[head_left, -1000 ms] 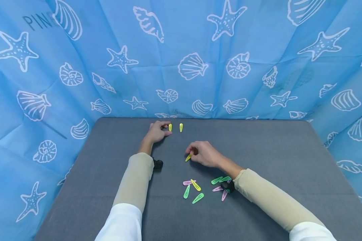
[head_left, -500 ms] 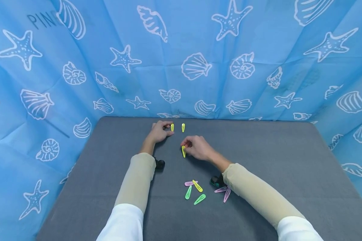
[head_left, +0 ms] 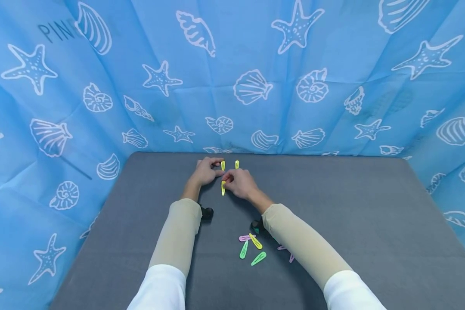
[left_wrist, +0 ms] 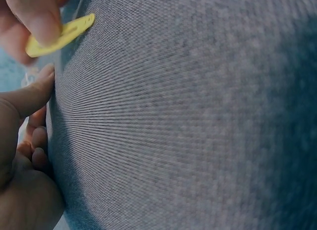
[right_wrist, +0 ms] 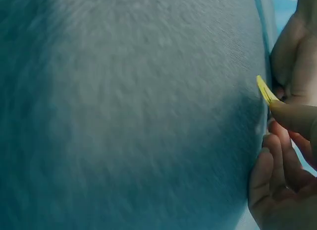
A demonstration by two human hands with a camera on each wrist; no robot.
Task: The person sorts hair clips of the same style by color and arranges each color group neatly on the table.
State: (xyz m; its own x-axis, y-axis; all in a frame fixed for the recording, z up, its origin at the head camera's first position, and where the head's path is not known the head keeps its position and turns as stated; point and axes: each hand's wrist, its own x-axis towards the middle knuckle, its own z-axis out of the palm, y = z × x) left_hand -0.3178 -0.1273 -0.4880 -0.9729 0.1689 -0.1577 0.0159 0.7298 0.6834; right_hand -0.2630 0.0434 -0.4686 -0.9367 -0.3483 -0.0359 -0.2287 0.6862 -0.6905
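In the head view my right hand (head_left: 240, 183) pinches a yellow snap hair clip (head_left: 223, 188) between thumb and fingertips, its narrow end pointing toward me. The same hair clip (right_wrist: 265, 90) shows in the right wrist view, and the left wrist view has it above the left thumb. My left hand (head_left: 206, 171) rests on the table's far part, thumb and index finger spread at the two ends of a second yellow clip (head_left: 223, 165) lying there. Just right of that, a third yellow clip (head_left: 237, 164) is partly hidden by my right hand.
Nearer me lie a loose yellow clip (head_left: 255, 241), a pink clip (head_left: 245, 238) and two green clips (head_left: 243, 250). More pink clips (head_left: 292, 258) are partly covered by my right forearm. A blue seashell curtain (head_left: 252, 116) hangs behind the grey table (head_left: 333, 206).
My right hand has moved left and away from me, bringing its yellow hair clip close below the left thumb; the clip has turned from slanted to nearly straight. The left hand stays by its clip.
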